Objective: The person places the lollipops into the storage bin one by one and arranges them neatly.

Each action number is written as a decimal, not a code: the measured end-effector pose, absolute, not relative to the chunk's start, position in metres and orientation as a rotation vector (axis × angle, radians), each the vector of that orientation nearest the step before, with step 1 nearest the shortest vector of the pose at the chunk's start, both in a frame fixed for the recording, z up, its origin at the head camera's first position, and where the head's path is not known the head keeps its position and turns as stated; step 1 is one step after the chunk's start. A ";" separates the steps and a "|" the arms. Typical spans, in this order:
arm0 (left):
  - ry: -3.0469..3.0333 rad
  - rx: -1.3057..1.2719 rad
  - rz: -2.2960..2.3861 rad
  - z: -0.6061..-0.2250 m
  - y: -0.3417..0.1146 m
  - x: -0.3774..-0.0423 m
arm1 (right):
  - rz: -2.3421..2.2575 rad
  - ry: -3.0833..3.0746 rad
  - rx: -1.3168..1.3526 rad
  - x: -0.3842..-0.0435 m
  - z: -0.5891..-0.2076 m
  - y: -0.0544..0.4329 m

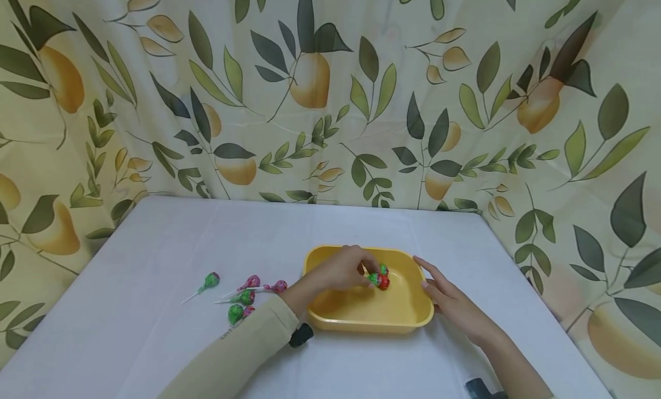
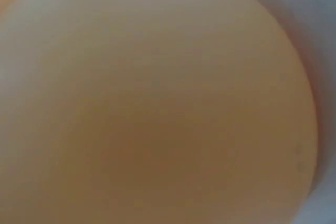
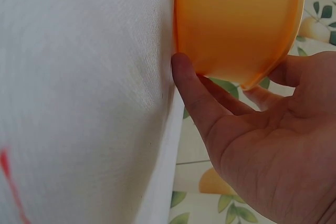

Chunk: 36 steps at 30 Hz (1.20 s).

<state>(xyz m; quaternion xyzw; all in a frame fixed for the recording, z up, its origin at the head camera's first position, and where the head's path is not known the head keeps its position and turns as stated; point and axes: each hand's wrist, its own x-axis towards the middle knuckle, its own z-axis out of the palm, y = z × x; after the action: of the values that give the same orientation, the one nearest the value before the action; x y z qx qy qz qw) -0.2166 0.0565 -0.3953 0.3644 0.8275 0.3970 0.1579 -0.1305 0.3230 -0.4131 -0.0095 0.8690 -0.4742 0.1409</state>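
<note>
A yellow rectangular tray (image 1: pixel 351 324) stands on the white table. My left hand (image 1: pixel 345 268) reaches into it from the left and pinches a green-wrapped lollipop (image 1: pixel 373 279). Beside that candy lie a red-wrapped lollipop (image 1: pixel 384 282) and another green one (image 1: pixel 384 268); their sticks are hidden. My right hand (image 1: pixel 454 304) holds the tray's right end, thumb at the rim and the other fingers along the outer wall. In the right wrist view, one fingertip touches the wall low down near the tablecloth. The left wrist view shows only a blurred tan surface.
Left of the tray lie several lollipops in green and pink wrappers, among them a single green lollipop (image 1: pixel 212 280) farther left. Black wrist devices show at the left wrist (image 1: pixel 301 334) and near the right forearm (image 1: pixel 479 388). A fruit-patterned curtain (image 1: pixel 330 129) hangs behind the table (image 1: pixel 232 227).
</note>
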 end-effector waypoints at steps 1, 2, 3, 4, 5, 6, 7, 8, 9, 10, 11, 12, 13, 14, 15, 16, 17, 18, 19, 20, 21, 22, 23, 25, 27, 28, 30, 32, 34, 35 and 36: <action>2.368 1.040 1.136 -0.396 0.057 -0.217 | -1.371 2.509 -0.031 -0.131 -0.413 0.323; 2.366 1.040 1.140 -0.396 0.058 -0.217 | -1.372 2.509 -0.034 -0.131 -0.413 0.323; 2.365 1.038 1.141 -0.396 0.059 -0.217 | -1.372 2.510 -0.041 -0.131 -0.412 0.323; 2.364 1.034 1.145 -0.396 0.060 -0.216 | -1.376 2.508 -0.042 -0.131 -0.412 0.323; 2.365 1.032 1.147 -0.397 0.062 -0.216 | -1.379 2.506 -0.043 -0.131 -0.412 0.323; 2.364 1.032 1.150 -0.398 0.063 -0.216 | -1.380 2.505 -0.042 -0.131 -0.412 0.323; 2.363 1.031 1.154 -0.399 0.064 -0.216 | -1.381 2.504 -0.043 -0.131 -0.412 0.323; 2.362 1.027 1.159 -0.400 0.065 -0.216 | -1.382 2.504 -0.042 -0.131 -0.412 0.323; 2.363 1.028 1.161 -0.402 0.067 -0.216 | -1.383 2.503 -0.042 -0.131 -0.412 0.323; 2.358 1.028 1.171 -0.403 0.068 -0.216 | -1.385 2.502 -0.042 -0.131 -0.412 0.323; 2.354 1.032 1.177 -0.404 0.069 -0.216 | -1.384 2.502 -0.041 -0.131 -0.412 0.323; 2.346 1.039 1.187 -0.406 0.070 -0.216 | -1.384 2.503 -0.042 -0.131 -0.412 0.323; 2.337 1.050 1.196 -0.407 0.071 -0.217 | -1.386 2.501 -0.043 -0.131 -0.412 0.323; 2.326 1.057 1.209 -0.408 0.072 -0.217 | -1.387 2.500 -0.043 -0.131 -0.412 0.323; 2.317 1.066 1.220 -0.409 0.073 -0.217 | -1.389 2.499 -0.045 -0.131 -0.412 0.323; 2.306 1.068 1.232 -0.410 0.074 -0.217 | -1.390 2.498 -0.046 -0.132 -0.412 0.323; 2.299 1.069 1.239 -0.410 0.074 -0.217 | -1.389 2.498 -0.048 -0.132 -0.412 0.323; 2.294 1.069 1.246 -0.411 0.075 -0.217 | -1.390 2.499 -0.049 -0.132 -0.412 0.323; 2.295 1.065 1.248 -0.411 0.076 -0.217 | -1.389 2.499 -0.049 -0.132 -0.412 0.323; 2.301 1.062 1.249 -0.412 0.076 -0.217 | -1.386 2.501 -0.049 -0.132 -0.411 0.323; 2.307 1.064 1.244 -0.412 0.077 -0.217 | -1.384 2.502 -0.050 -0.132 -0.411 0.323; 2.312 1.067 1.237 -0.413 0.077 -0.217 | -1.380 2.505 -0.048 -0.133 -0.411 0.323; 2.323 1.071 1.224 -0.413 0.078 -0.217 | -1.382 2.503 -0.043 -0.133 -0.411 0.323; 2.344 1.086 1.200 -0.414 0.078 -0.217 | -1.384 2.500 -0.049 -0.133 -0.411 0.323; 2.358 1.122 1.173 -0.415 0.079 -0.217 | -1.387 2.499 -0.055 -0.134 -0.412 0.323; 2.364 1.141 1.156 -0.416 0.080 -0.217 | -1.391 2.495 -0.056 -0.133 -0.413 0.323; 2.363 1.194 1.127 -0.417 0.081 -0.216 | -1.397 2.488 -0.054 -0.133 -0.413 0.323; 2.365 1.252 1.090 -0.417 0.083 -0.215 | -1.397 2.484 -0.050 -0.132 -0.414 0.323; 2.371 1.297 1.050 -0.418 0.084 -0.215 | -1.402 2.481 -0.039 -0.131 -0.414 0.323; 2.376 1.313 1.037 -0.418 0.085 -0.215 | -1.399 2.485 -0.039 -0.131 -0.413 0.323; 2.387 1.318 1.023 -0.419 0.086 -0.215 | -1.397 2.487 -0.048 -0.131 -0.413 0.323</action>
<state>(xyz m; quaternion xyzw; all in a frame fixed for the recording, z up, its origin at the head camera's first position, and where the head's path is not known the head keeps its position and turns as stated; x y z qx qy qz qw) -0.2148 0.0855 -0.4185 0.4495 0.8142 0.3491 0.1145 -0.1311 0.3234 -0.4131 -0.0168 0.8628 -0.4844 0.1439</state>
